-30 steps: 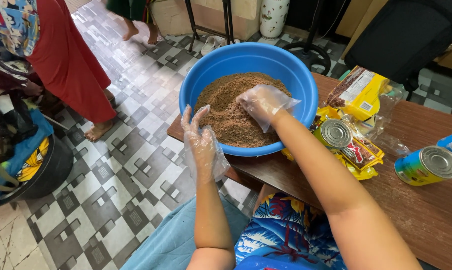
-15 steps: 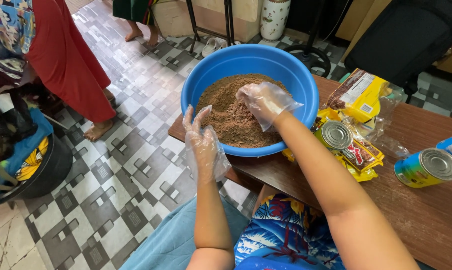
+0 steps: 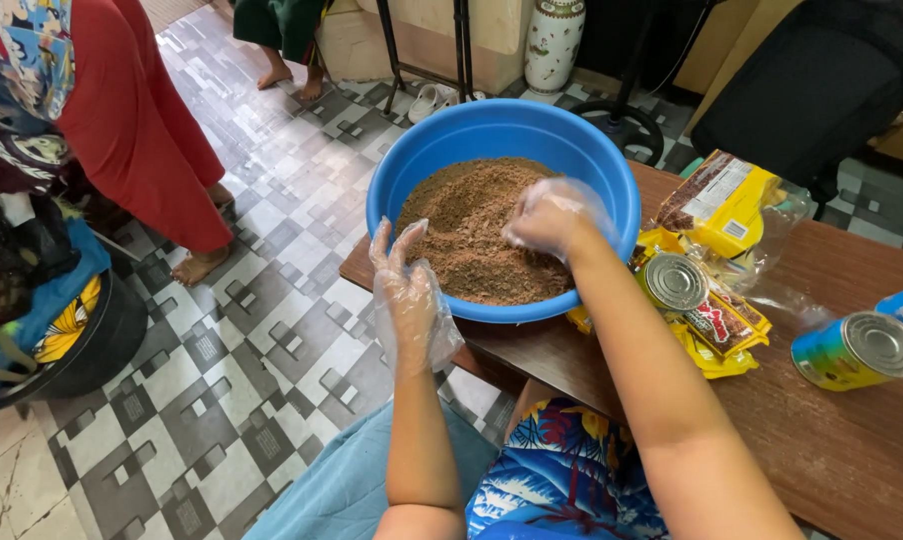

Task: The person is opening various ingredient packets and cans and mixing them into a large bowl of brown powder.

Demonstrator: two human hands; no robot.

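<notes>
- Basin (image 3: 427,150), blue and round, sits on the worktop's (image 3: 852,450) left corner, holding brown crumbs (image 3: 472,235).
- My right hand (image 3: 547,218), in a clear plastic glove, is curled down into the crumbs by the basin's right wall.
- My left hand (image 3: 407,290), gloved, fingers spread, touches the basin's near-left rim.
- Two tins (image 3: 674,282) lie near the worktop's middle.

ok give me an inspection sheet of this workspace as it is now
surface: brown wooden table, bowl near its corner
job's things: blue bowl holding brown crumbs
clutter: two tins, yellow packets
hands: left hand gloved, open, at the bowl's outer rim; right hand gloved, curled in the crumbs
cables: nothing seen
surroundings: checked tile floor, person in red, barefoot, white vase, black chair
</notes>
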